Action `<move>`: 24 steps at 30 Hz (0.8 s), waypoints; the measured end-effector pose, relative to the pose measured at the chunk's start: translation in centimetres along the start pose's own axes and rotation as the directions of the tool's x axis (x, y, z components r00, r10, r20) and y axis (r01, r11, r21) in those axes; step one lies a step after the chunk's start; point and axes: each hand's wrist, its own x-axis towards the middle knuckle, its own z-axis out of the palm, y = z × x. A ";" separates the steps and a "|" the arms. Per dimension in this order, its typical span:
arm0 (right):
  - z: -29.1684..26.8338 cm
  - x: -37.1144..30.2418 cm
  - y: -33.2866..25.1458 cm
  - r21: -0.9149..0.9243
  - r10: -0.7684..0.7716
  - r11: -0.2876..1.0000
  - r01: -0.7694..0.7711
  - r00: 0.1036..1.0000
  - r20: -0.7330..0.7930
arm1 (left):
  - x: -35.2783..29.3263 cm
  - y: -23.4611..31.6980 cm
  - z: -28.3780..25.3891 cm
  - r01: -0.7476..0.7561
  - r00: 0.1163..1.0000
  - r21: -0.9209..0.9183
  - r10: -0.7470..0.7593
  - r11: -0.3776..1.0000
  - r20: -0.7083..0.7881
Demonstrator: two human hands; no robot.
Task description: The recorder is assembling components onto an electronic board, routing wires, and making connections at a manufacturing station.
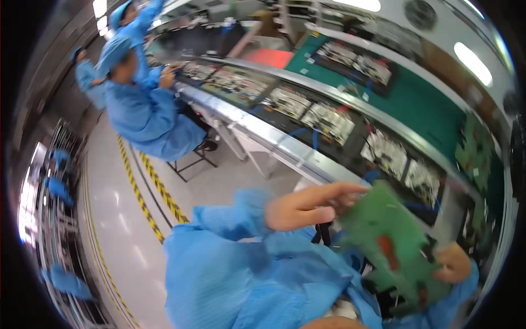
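A green circuit board (392, 236), with cut-outs along its edges and a reddish-brown strip, is tilted in front of me over my lap. My right hand (453, 263) is closed on its right edge, the fingers bent. At the board's upper left edge is my left hand (304, 208), its fingers stretched out and the thumb apart from them. Those fingertips meet or overlap the edge; blur hides whether they press on it. Blue sleeves cover both my forearms.
A metal-edged line (257, 123) runs past me, carrying black trays with silver-and-white electronic assemblies (329, 120). Beyond it lies a green-topped bench (405, 101) with another tray. A seated co-worker (145, 109) in blue works farther along. Green boards (475, 153) stand at right.
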 end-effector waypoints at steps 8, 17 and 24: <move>4.4 6.6 4.5 0.687 0.029 0.727 0.015 0.998 -0.053 | -5.9 -5.0 3.8 0.398 0.871 -0.086 -0.406 0.913 -0.278; 21.1 6.6 5.6 0.596 0.543 0.677 0.432 0.254 -0.800 | -6.8 -3.1 3.6 0.509 0.810 -0.038 -0.493 0.860 -0.318; 18.6 1.8 11.1 -0.086 -0.249 0.910 -0.406 -0.367 -0.896 | 4.1 8.3 -1.1 0.130 0.982 0.762 0.024 0.634 -0.187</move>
